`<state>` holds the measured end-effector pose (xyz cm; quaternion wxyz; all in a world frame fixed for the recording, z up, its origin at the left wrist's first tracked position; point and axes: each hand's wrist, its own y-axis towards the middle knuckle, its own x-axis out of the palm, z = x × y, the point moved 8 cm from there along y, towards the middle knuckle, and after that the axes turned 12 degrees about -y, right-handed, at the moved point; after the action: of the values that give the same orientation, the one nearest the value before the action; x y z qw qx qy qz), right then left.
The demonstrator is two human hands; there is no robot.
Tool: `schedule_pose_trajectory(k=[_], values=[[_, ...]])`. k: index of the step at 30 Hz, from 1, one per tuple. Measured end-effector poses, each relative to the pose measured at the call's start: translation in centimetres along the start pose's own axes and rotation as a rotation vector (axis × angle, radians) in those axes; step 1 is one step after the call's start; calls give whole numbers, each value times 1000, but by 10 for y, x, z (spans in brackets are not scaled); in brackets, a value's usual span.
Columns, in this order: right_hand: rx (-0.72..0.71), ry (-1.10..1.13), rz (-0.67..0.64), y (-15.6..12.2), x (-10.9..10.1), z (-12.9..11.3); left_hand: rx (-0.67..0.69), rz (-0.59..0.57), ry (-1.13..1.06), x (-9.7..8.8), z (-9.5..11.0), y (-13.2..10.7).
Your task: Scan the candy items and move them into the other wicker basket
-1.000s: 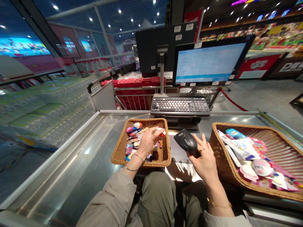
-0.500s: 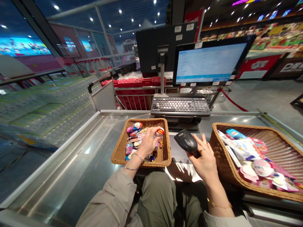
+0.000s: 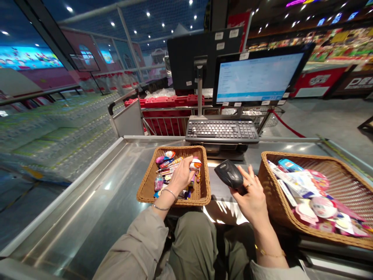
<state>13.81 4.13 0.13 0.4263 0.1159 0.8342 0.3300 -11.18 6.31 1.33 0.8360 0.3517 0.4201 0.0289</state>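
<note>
Scanner [image 3: 229, 174] nose points left toward egg toy [image 3: 195, 164]; left fingers pinch toy, right fingers wrap scanner.

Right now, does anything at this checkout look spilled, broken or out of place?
Nothing stands out. The left hand holds a small red-and-white item over the left basket; the right hand grips the scanner.

Two wicker baskets: left basket [image 3: 145, 186] and right basket [image 3: 268, 202], each holding many small packaged items, too jumbled to count. One handheld scanner [image 3: 229, 173]. One keyboard [image 3: 221, 129]. Two monitors: lit screen [image 3: 256, 76] and dark rear screen [image 3: 186, 58]. Two hands: left hand [image 3: 181, 175], right hand [image 3: 253, 196].
</note>
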Motion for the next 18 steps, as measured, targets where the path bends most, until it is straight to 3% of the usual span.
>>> schedule_pose_trajectory(k=[11,18], values=[[12,6,-11,-1,1,2,-79,-98,139,8,-5,-3],[21,6,-14,-1,1,2,-188,-229,155,16,-9,-7]])
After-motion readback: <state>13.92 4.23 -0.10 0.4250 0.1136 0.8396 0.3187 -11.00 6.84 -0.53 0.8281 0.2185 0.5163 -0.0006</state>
